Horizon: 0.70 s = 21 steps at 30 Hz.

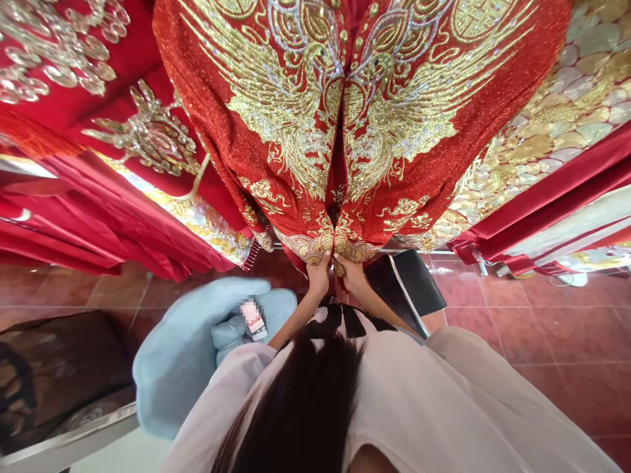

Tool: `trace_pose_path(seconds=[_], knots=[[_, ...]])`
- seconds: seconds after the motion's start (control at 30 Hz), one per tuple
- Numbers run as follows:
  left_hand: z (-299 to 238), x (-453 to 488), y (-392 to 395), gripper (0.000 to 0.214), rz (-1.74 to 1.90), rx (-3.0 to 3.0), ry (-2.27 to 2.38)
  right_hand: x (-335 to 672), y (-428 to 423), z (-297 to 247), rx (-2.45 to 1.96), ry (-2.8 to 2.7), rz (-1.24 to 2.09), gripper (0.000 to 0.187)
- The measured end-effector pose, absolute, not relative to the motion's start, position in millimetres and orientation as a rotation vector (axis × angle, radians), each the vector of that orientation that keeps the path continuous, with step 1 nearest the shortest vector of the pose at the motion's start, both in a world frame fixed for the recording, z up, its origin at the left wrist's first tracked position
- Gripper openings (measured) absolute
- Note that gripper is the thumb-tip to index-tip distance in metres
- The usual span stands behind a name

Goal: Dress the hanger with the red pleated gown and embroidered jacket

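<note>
The red garment (300, 131) has gold bird patterns.

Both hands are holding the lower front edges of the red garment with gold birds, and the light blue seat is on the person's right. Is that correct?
Not quite: the head view shows the light blue seat on the person's left. The left hand and right hand do hold the lower front edges of the red garment.

Head-worn view, forward and down
</note>
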<state>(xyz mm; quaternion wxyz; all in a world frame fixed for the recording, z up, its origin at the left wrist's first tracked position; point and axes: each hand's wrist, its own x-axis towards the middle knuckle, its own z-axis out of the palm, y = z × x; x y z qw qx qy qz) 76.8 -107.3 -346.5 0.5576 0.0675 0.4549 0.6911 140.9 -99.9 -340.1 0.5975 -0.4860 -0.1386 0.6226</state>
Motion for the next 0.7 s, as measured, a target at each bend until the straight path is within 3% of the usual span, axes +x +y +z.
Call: trace_pose_path(seconds=[0.4,0.53,0.7], knots=[[-358.8,76.3,-111.5,0.039,1.619,0.421,1.173,143.8,-88.0,-339.2,-1.136,-0.359,1.481,0.047],[-364.6,72.9,-108.6,0.037,1.591,0.41,1.22,158.2,-102.2,-346.3,-1.32,-0.346,1.738,0.033],[-365.8,63.1,-107.3,0.033,1.561,0.42,1.267,160.2,-120.4,-338.2,-1.409,-0.448,1.932,0.032]])
